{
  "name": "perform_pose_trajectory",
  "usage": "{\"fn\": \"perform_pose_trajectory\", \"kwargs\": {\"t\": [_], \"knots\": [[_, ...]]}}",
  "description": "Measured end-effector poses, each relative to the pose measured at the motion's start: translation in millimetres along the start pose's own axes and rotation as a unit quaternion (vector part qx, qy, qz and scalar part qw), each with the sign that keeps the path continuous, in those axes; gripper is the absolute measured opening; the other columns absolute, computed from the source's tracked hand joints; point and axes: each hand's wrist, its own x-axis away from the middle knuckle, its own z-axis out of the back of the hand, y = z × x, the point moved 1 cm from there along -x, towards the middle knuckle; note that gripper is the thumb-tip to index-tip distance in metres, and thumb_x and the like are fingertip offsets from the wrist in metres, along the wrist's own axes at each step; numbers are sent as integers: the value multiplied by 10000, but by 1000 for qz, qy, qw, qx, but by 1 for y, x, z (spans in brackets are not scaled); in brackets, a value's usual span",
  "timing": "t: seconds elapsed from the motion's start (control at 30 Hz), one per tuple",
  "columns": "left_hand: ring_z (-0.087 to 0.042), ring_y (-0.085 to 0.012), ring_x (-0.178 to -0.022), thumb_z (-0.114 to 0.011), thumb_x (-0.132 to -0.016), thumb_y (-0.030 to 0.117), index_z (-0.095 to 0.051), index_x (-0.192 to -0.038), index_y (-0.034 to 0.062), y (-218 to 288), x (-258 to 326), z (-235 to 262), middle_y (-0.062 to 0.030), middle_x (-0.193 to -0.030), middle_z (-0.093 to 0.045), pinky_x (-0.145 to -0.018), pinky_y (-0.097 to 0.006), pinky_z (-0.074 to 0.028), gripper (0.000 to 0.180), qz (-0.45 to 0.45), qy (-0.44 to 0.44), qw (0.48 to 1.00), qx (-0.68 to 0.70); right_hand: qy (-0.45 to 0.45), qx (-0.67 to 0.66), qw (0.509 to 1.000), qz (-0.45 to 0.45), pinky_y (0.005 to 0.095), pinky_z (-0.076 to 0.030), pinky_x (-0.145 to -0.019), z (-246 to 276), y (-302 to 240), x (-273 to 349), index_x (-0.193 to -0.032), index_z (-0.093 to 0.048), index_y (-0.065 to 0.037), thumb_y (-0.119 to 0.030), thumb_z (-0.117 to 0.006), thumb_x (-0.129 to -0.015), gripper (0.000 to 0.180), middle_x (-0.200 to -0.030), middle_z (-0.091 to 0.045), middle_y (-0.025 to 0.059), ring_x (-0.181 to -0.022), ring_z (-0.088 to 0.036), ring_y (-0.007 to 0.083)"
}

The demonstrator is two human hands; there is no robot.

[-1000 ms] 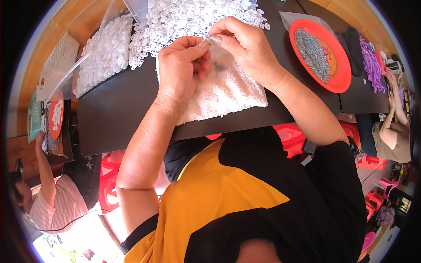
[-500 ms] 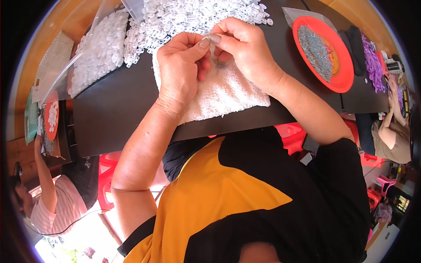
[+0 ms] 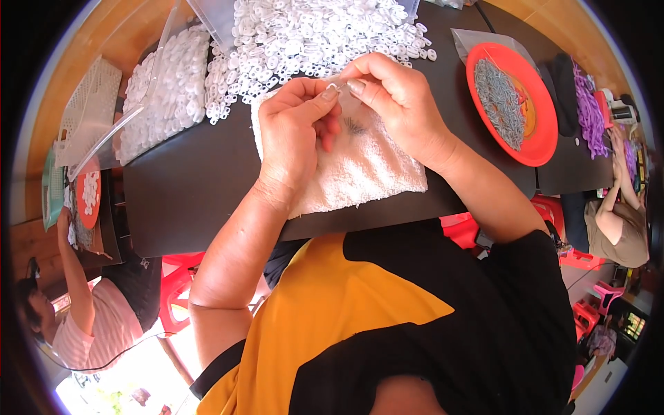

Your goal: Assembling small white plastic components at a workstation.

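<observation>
My left hand (image 3: 294,128) is closed in a pinch, thumb against the curled fingers, above a white towel (image 3: 373,176). What it pinches is too small to make out. Just to its right, my right hand (image 3: 404,107) also pinches with thumb and forefinger, its tip a little apart from the left thumb. Anything between those fingertips is too tiny to name. Below the hands, a small cluster of thin grey pieces (image 3: 354,126) lies on the towel. Beyond the fingertips spreads a heap of small white oval plastic parts with holes (image 3: 311,38).
On the right sits a red plate (image 3: 543,149) of small grey metal pieces (image 3: 499,104). A clear bag of white parts (image 3: 166,90) lies at left on the dark table (image 3: 187,200). Purple pieces (image 3: 590,117) are farther right. A person (image 3: 104,318) works at left, another (image 3: 612,221) at right.
The fingertips, which met half a second ago, are now slightly apart. The whole view has shifted, so the table and hands appear lower.
</observation>
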Motion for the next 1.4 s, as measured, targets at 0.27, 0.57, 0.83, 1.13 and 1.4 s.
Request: {"fn": "perform_pose_trajectory", "kwargs": {"t": [0.27,0.57,0.83,1.13,1.4], "knots": [[-520,-107,-543,-615,-917,84,-605,-902,-20,4,-1,0,-57,-720,-605,-454,-239,-387,106,13,-8,1000,-4,-13,67,996,62,357,-503,-659,-2,3,-3,-972,-591,-21,80,-542,-841,172,-845,-637,136,-735,-639,301],[-515,-90,-542,-609,-927,84,-599,-892,0,5,2,-2,-42,-708,-593,-439,-230,-384,92,23,8,999,-21,-21,60,998,24,342,-503,-643,-4,3,1,-976,-588,-26,90,-525,-829,197,-833,-635,134,-716,-638,289],[-493,-68,-537,-588,-939,70,-576,-869,22,1,4,-6,-17,-681,-570,-432,-214,-366,85,18,11,998,-62,-1,64,998,25,335,-493,-623,-9,8,7,-967,-584,-28,97,-509,-823,204,-818,-623,125,-682,-617,269],[-503,-88,-525,-611,-912,114,-602,-887,10,2,3,-3,-41,-704,-592,-432,-220,-362,107,2,15,998,-61,-22,-86,992,-93,261,-487,-712,-5,11,1,-1028,-623,-1,-26,-582,-917,121,-792,-623,41,-741,-584,114],[-516,-83,-511,-627,-876,119,-594,-861,16,4,9,2,-44,-705,-600,-396,-220,-362,110,-62,3,995,77,-30,-50,963,-265,270,-475,-606,-1,-1,-27,-969,-647,-20,-141,-632,-902,139,-780,-645,27,-680,-591,119]]}}
